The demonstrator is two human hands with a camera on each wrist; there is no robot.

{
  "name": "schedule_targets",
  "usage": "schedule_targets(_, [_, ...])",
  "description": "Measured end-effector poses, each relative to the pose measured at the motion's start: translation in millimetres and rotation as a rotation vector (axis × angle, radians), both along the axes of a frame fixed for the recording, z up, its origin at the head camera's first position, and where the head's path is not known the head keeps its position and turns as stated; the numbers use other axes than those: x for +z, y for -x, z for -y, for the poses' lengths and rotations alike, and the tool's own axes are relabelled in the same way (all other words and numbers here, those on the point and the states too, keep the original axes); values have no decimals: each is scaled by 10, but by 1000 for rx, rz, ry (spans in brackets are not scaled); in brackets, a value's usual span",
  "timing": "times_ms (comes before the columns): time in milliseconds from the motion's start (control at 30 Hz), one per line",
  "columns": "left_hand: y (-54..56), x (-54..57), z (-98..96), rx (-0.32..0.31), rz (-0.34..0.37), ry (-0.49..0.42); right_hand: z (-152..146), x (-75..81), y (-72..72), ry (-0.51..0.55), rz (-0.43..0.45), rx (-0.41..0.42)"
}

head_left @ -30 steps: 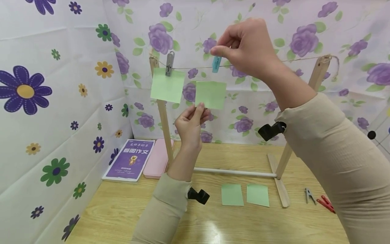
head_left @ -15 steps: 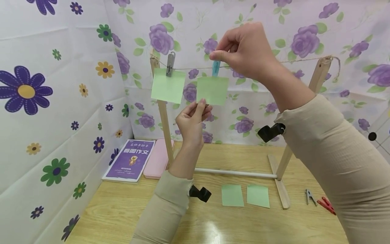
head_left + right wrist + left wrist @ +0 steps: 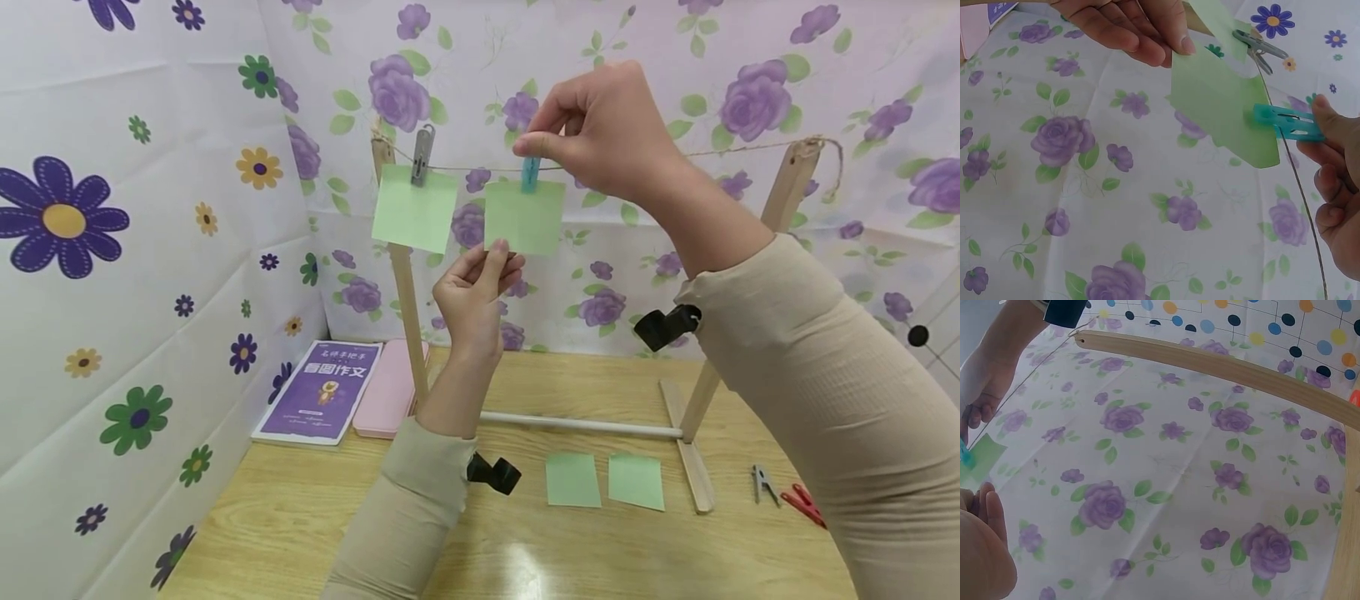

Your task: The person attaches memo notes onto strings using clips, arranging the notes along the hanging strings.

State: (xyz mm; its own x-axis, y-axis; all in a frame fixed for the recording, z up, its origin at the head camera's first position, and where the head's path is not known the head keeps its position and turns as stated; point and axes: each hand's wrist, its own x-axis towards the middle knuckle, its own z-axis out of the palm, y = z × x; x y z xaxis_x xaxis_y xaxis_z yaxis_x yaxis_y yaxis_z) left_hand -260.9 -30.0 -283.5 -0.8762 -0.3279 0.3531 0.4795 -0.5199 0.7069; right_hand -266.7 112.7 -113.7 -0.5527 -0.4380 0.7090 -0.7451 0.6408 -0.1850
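- Left grip (image 3: 474, 293): thumb and fingers pinch the lower edge of a green note (image 3: 523, 221), which stands up just above them.
- Right grip (image 3: 603, 125): fingertips pinch the upper end of a blue peg (image 3: 530, 173); below them, the peg overlaps the string (image 3: 738, 151) and the note's top edge.
- Up and left of the left grip: a hung note (image 3: 415, 212) under a grey clip (image 3: 422, 158).
- Below both grips, on the counter (image 3: 570, 550): two loose notes (image 3: 572, 481), side by side.
- Left of and below the left grip: a purple book (image 3: 318, 396).
- Behind both grips: flowered cloth (image 3: 600, 250).
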Motion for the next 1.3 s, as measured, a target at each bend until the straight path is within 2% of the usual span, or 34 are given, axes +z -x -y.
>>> schedule_targets(467, [-13, 22, -19, -20, -27, 14, 6, 20, -19, -42, 52, -21])
schedule_targets(833, [-9, 4, -5, -17, -17, 15, -12, 22, -21, -4, 147, -41])
schedule_targets(900, [-3, -2, -1, -17, -22, 18, -16, 9, -12, -4, 136, -39])
schedule_targets(1000, [0, -12, 1, -19, -23, 23, -26, -27, 11, 18, 56, -13])
schedule_targets(1200, [10, -40, 9, -32, -9, 22, -43, -205, 65, 113, -361, 151])
schedule_targets(1300, [22, -57, 13, -42, -9, 24, -45, -331, 59, 172, -476, 205])
